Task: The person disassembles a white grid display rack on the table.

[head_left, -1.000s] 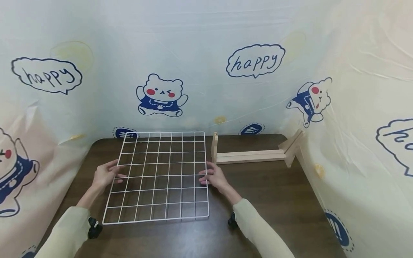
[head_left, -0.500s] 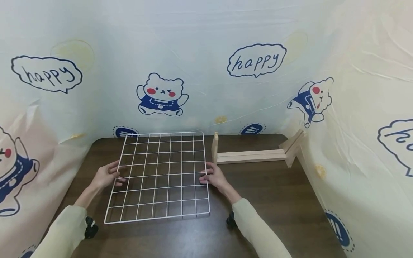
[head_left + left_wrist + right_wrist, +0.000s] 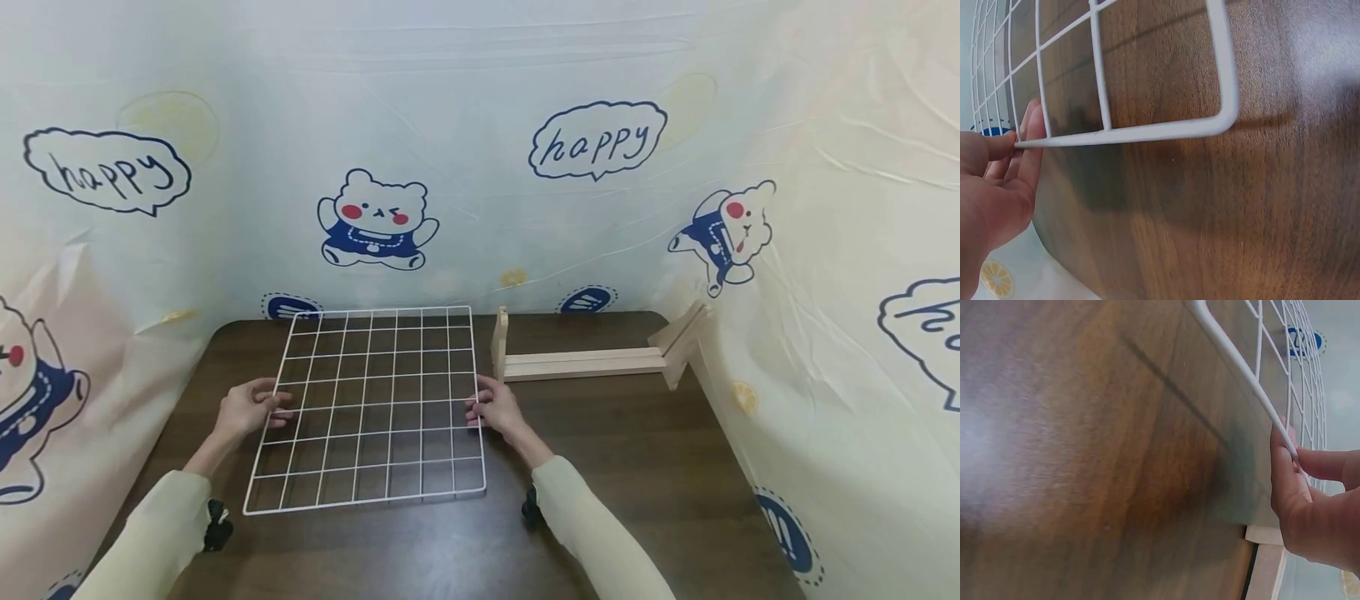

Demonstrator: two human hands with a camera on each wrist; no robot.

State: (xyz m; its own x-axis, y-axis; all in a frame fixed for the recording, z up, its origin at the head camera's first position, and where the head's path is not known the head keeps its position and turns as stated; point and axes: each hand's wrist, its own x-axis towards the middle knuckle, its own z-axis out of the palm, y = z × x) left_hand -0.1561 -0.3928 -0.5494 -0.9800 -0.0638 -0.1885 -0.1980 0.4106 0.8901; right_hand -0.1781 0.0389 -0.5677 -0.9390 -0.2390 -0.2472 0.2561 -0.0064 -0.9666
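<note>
**White wire grid panel (image 3: 363, 406) pinched at both sides above the worktop (image 3: 615, 467)**

Against a second ago, the panel's near left corner sits slightly higher in the head view, its near right corner more so. The left grip (image 3: 243, 408), the right grip (image 3: 498, 408) and the wooden stand (image 3: 585, 364) keep almost the same places.

From the left, the worktop's edge passes close by the left grip. The panel spans the gap between the grips, left of the stand, its far rim overlapping the patterned cloth (image 3: 480, 225) in view. Worktop surface stretches in front of its near rim. Just beside the right grip stands the stand's left upright, leaving little room there; the crosspiece runs on to the right upright, near the cloth.

The left grip is clamped, thumb and fingers together on the panel's left rim; the right grip pinches the right rim likewise. Shadows lie apart from the near corners, which are off the worktop.
</note>
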